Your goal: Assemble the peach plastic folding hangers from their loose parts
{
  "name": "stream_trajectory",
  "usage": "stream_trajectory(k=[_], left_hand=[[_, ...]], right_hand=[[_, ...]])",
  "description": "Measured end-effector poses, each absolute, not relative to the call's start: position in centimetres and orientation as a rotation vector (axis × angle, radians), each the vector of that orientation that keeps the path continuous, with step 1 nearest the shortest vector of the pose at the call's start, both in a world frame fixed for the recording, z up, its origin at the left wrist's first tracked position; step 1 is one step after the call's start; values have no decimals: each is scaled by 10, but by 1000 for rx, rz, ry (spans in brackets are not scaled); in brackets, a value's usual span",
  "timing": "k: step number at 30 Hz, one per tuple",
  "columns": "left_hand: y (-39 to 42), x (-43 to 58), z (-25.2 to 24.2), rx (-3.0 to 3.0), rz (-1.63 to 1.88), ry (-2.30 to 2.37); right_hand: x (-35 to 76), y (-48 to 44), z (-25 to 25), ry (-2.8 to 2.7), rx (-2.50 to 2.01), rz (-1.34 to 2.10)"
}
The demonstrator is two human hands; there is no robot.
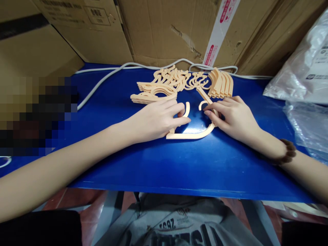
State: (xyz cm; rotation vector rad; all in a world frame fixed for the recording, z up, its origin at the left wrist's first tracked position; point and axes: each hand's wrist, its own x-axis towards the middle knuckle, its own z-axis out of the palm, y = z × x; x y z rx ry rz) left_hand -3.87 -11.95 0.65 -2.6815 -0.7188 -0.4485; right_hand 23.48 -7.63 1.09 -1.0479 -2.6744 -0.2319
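My left hand (164, 118) is closed on a cream plastic hanger part, mostly hidden under the fingers. A curved cream end (188, 108) shows past its index finger. My right hand (229, 114) is closed on another cream hanger part, with a straight bar (204, 95) reaching up and left from the fingers. A small hook-shaped piece (201, 106) shows at its fingertips. Between the hands, low on the blue table (164, 164), a long curved cream hanger arm (191, 136) runs from below my left hand to my right thumb. Whether these pieces are joined is hidden.
Behind my hands lie a pile of cream hooks (176, 78), a stack of flat hanger pieces (153, 93) and a row of curved arms (221, 82). A white cable (102, 80) runs along the back before cardboard boxes (166, 34). Plastic bags (302, 65) stand right.
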Motion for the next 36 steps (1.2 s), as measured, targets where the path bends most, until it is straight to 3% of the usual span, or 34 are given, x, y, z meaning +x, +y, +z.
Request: stream_trajectory(k=[36], left_hand=[[-130, -35, 9, -2953, -572, -774]], right_hand=[[233, -77, 8, -2643, -1086, -179]])
